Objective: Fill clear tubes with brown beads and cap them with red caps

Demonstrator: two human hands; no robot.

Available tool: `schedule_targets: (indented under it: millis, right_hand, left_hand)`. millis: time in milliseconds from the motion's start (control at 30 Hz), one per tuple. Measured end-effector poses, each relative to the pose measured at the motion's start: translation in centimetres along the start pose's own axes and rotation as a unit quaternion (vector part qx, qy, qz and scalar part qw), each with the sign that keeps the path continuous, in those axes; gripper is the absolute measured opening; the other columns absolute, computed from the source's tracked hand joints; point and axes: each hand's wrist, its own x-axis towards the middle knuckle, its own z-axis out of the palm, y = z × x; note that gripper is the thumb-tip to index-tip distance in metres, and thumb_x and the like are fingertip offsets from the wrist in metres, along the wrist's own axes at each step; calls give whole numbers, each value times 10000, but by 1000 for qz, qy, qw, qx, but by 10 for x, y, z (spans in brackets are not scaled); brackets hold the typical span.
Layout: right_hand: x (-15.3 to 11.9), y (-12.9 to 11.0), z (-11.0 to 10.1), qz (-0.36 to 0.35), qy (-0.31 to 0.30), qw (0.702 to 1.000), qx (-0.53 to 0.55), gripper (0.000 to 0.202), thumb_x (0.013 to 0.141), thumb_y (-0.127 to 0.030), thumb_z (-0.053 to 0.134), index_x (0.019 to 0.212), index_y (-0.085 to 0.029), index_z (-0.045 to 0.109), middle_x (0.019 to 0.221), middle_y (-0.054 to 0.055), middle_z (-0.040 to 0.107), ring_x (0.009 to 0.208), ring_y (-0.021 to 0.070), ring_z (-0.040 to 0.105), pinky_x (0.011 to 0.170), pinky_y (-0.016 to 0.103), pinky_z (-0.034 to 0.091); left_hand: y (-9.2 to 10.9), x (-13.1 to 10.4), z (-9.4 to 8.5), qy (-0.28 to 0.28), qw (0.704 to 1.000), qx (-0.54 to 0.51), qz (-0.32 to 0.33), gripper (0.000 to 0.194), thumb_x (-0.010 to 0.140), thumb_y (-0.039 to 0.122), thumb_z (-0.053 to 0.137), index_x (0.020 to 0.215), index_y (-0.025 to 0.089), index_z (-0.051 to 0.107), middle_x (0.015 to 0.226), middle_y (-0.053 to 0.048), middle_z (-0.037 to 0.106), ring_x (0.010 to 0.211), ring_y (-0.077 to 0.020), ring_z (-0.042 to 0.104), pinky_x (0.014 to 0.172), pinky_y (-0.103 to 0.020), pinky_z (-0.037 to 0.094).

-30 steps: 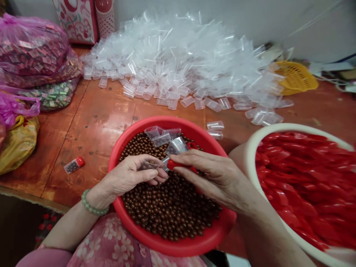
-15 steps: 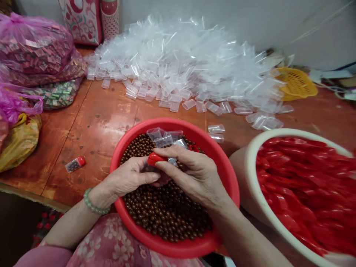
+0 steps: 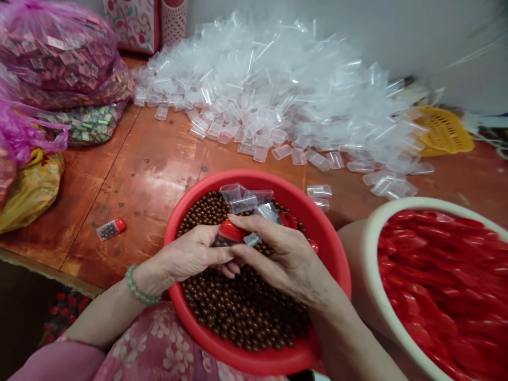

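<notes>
Occupying the reddish table (image 3: 159,153): a pink bag (image 3: 43,16) of packets (image 3: 67,66), a capped container (image 3: 111,228) on its side, then clear containers (image 3: 270,90) heaped before a grey wall (image 3: 397,32).
Left hand (image 3: 190,254): forearm slanting up, fingers closed round a small container (image 3: 223,241) above the red basin (image 3: 257,365) of brown beads (image 3: 238,312).
Right hand (image 3: 286,256): arched, thumb and forefinger closed on its red cap (image 3: 231,228).
Packets: any lettering too small to read.

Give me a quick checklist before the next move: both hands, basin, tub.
1. Left hand holding clear container: ok.
2. Right hand on red cap: ok.
3. Cap fully seated: cannot tell, joint partly covered.
4. Brown beads in red basin: ok.
5. Basin free of loose clear cases: not ok, several lie on the beads.
6. Red pieces in white tub: ok.
</notes>
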Motion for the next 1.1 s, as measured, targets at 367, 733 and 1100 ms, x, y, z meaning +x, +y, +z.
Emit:
schedule_targets:
  millis: [367, 733, 1100]
  right_hand:
    - [0, -1, 26, -110, 69, 971, -199, 687, 814, -358, 614, 1401, -128, 339, 1038, 170, 666, 910, 307, 667, 746, 443, 547]
    - [3, 1, 26, -167, 75, 961, -207, 733, 764, -343, 674, 1378, -70, 379, 938, 153, 686, 826, 271, 666, 733, 423, 531]
    - [0, 4, 40, -170, 68, 960, -213, 692, 793, -314, 641, 1358, -5, 390, 1009, 224, 699, 930, 298, 683, 770, 430, 548]
  left_hand:
    - [-4, 9, -1, -26, 995, -94, 11, 421, 631, 442, 836, 845, 111, 687, 713, -43, 652, 707, -142, 609, 738, -286, 499]
    - [2, 6, -1, -17, 987, -147, -61, 642, 767, 743, 532, 711, 119, 670, 585, -51, 620, 565, -137, 597, 601, -258, 490]
    - [-6, 14, 16, 232, 966, -111, -21, 363, 894, 393, 443, 639, 167, 567, 455, 24, 507, 383, -97, 465, 388, -206, 375]
